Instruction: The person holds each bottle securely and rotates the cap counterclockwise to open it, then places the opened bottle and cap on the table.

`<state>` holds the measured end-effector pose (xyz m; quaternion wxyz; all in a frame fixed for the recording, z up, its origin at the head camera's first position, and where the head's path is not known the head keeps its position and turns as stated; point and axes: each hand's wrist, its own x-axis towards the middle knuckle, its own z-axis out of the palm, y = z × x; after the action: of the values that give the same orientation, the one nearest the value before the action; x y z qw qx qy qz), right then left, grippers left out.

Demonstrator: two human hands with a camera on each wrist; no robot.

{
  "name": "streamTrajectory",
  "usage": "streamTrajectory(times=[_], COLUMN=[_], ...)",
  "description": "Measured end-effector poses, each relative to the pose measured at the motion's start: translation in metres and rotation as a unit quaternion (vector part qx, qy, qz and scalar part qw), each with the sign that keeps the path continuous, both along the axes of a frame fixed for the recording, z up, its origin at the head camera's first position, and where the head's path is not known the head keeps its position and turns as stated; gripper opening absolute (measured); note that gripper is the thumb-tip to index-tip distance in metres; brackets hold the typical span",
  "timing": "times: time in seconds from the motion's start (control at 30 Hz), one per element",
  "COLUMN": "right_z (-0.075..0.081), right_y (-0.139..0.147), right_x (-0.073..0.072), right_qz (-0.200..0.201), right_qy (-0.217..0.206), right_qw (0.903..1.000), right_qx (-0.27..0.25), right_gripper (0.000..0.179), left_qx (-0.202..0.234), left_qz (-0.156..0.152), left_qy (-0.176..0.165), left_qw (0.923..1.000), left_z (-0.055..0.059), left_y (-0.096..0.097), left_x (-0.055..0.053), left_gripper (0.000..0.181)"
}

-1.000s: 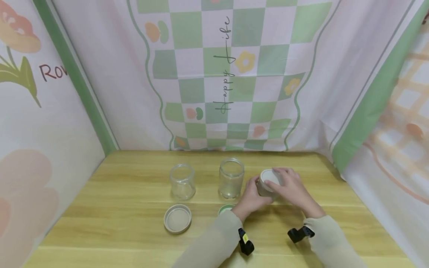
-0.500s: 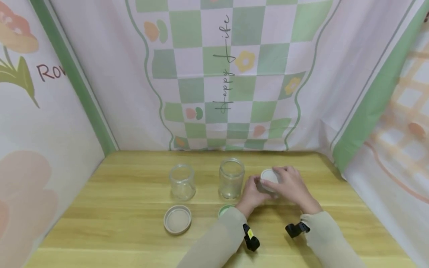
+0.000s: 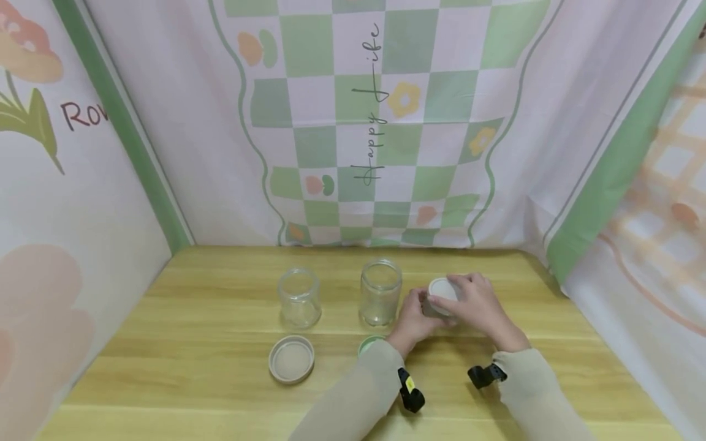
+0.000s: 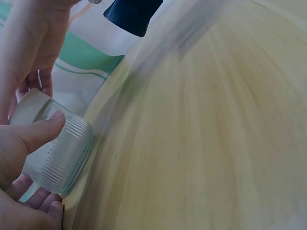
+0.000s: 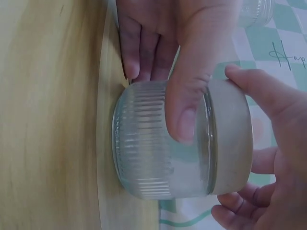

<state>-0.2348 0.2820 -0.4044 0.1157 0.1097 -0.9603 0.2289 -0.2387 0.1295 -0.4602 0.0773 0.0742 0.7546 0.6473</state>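
A ribbed clear glass jar [image 5: 144,143] stands on the right side of the table, a pale lid [image 3: 443,288] on its top. My left hand [image 3: 413,320] grips the jar's body, thumb across the glass and fingers round the far side, as the right wrist view shows. Over the lid, my right hand [image 3: 481,309] holds its edge between thumb and fingers. Left of my hands is a taller uncovered glass jar [image 3: 380,297]. A green-rimmed lid [image 3: 371,344] lies before it, partly hidden by my left sleeve.
Another uncovered glass jar [image 3: 299,300] stands further left, with a beige lid [image 3: 292,360] lying in front of it. The wooden table [image 3: 182,343] ends at a patterned cloth backdrop [image 3: 361,141]. Black wrist cameras [image 3: 410,392] sit on both sleeves.
My left hand has shifted a little to the right round the jar, and my right hand has moved slightly left on the lid. Over the last half second both barely move.
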Motion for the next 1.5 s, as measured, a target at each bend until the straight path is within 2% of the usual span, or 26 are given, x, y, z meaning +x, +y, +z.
streamTrajectory(times=[0.3,0.5,0.7,0.87,1.17,1.4,1.5], right_z=[-0.002,0.0,0.004,0.01,0.014,0.016,0.015], right_y=[0.007,0.016,0.025,0.027,0.028,0.027,0.026], right_x=[-0.002,-0.008,-0.018,-0.022,-0.026,-0.024,-0.022], right_qz=[0.033,0.083,0.153,0.195,0.217,0.242,0.234], right_qy=[-0.012,-0.033,-0.061,-0.104,-0.15,-0.143,-0.134], right_qw=[0.9992,0.9954,0.9858,0.9742,0.9632,0.9586,0.9622], right_qx=[-0.018,-0.035,-0.034,-0.048,-0.05,-0.044,-0.039], right_gripper=[0.075,0.071,0.065,0.065,0.071,0.073,0.076], left_qx=[-0.022,-0.02,-0.019,-0.03,-0.04,-0.036,-0.034], left_qz=[-0.007,-0.01,-0.011,-0.012,-0.013,-0.011,-0.009], left_qy=[-0.005,0.004,-0.001,-0.001,-0.004,0.007,0.007], left_qw=[0.9997,0.9998,0.9998,0.9995,0.9991,0.9993,0.9993], left_z=[-0.006,-0.005,-0.004,-0.004,-0.003,-0.001,-0.001], left_y=[0.001,0.001,0.002,0.001,0.0,-0.001,-0.001], left_x=[-0.002,-0.004,-0.004,-0.005,-0.003,-0.001,-0.001], left_gripper=[0.071,0.072,0.074,0.077,0.078,0.077,0.076])
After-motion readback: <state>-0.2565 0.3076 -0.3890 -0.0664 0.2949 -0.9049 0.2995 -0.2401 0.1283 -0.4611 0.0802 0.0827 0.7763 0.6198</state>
